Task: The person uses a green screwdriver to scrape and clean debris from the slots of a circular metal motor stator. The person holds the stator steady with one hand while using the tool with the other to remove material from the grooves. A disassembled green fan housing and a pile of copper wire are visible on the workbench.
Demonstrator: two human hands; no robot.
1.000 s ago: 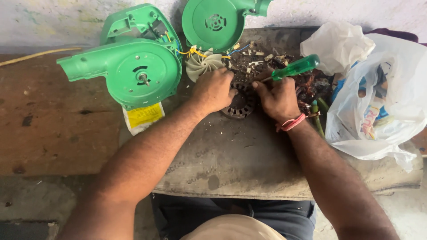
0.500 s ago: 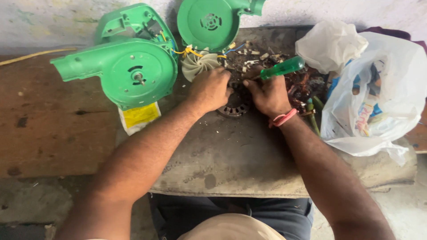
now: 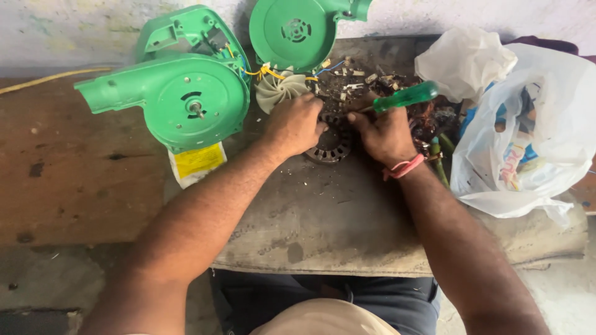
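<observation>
The left hand [image 3: 293, 126] and right hand [image 3: 385, 133] cover much of the round metal motor core [image 3: 332, 146], so where the green-handled screwdriver [image 3: 403, 97] tip meets it cannot be seen. The far green housing half [image 3: 298, 31] is cut off by the top edge. Things inside the white plastic bag [image 3: 528, 142] at right are too blurred to tell.

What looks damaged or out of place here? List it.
The green blower lies split open, its other shell half leaning on the wall, wires exposed. The white fan wheel is out. Small debris litters the slab. The left hand steadies the metal motor core; the right hand works a green-handled screwdriver.
</observation>
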